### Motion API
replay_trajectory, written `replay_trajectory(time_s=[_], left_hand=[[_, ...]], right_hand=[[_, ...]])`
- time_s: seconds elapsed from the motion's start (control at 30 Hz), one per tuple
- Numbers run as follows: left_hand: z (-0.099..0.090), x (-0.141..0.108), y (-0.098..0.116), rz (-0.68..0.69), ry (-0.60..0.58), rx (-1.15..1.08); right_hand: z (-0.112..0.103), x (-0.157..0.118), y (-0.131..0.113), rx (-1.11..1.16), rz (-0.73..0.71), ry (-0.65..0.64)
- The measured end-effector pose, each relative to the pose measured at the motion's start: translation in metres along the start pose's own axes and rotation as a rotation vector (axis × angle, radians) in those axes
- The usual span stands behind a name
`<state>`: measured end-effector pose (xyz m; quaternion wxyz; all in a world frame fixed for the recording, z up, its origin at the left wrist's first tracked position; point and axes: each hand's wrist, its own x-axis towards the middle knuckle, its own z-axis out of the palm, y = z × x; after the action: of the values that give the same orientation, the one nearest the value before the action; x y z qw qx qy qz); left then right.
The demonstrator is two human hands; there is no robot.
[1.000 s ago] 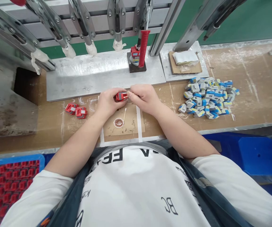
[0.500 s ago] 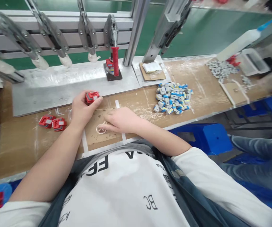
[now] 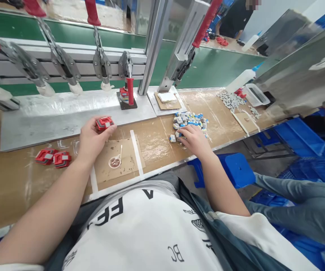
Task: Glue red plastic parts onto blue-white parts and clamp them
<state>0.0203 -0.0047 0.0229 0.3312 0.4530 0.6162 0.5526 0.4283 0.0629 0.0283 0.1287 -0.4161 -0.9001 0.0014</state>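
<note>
My left hand (image 3: 91,140) grips a red plastic housing with grey edges (image 3: 104,122) between thumb and fingers, just above the bench. Over the near left side of a pile of small white, blue and yellow blocks (image 3: 190,118), my right hand (image 3: 195,142) has its fingertips curled on one white-and-blue block (image 3: 178,134). Another single block (image 3: 173,138) lies beside those fingers. Between my hands, a small round dish with brownish contents (image 3: 115,162) stands on cardboard, a thin white stick (image 3: 121,151) leaning in it. Two similar red housings (image 3: 62,159) lie left of my left forearm.
Toggle clamps with red handles (image 3: 130,91) line a metal frame behind a metal plate (image 3: 49,120). A folded white cloth (image 3: 167,97) lies on a pad. Farther right are grey parts (image 3: 231,101), a white bottle (image 3: 240,81) and a clear tub (image 3: 255,95). A blue stool (image 3: 240,169) and a person's legs are at right.
My right hand has left the dish and moved right to the block pile. The stick now rests in the dish. My left hand still holds the red housing; the camera view has shifted.
</note>
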Motion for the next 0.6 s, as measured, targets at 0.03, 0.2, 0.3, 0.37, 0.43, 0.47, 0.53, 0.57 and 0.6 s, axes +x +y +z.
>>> replay_trajectory(time_s=[0.03, 0.2, 0.3, 0.37, 0.43, 0.47, 0.53, 0.57, 0.6], left_hand=[[0.000, -0.001, 0.003, 0.008, -0.014, -0.001], [0.003, -0.003, 0.016, 0.055, -0.194, -0.010], [0.003, -0.004, 0.020, 0.084, -0.308, 0.018], [0.001, -0.006, 0.021, 0.120, -0.337, 0.093], [-0.002, -0.008, 0.021, 0.143, -0.347, 0.158], [-0.004, -0.009, 0.021, 0.140, -0.360, 0.161], [-0.008, -0.010, 0.018, 0.096, -0.406, 0.088], [-0.009, -0.010, 0.016, 0.053, -0.446, 0.016], [-0.010, -0.010, 0.014, 0.003, -0.499, -0.069]], right_hand=[[0.002, 0.003, -0.003, 0.015, -0.006, 0.041], [-0.004, 0.039, -0.046, 0.353, -0.061, 0.262], [-0.009, 0.069, -0.090, 0.537, -0.175, 0.282], [-0.009, 0.088, -0.116, 0.595, -0.280, 0.262], [-0.007, 0.104, -0.134, 0.618, -0.362, 0.237], [-0.005, 0.110, -0.139, 0.624, -0.392, 0.230], [-0.003, 0.119, -0.145, 0.639, -0.430, 0.244], [-0.003, 0.122, -0.145, 0.650, -0.448, 0.263], [-0.003, 0.124, -0.145, 0.660, -0.470, 0.285]])
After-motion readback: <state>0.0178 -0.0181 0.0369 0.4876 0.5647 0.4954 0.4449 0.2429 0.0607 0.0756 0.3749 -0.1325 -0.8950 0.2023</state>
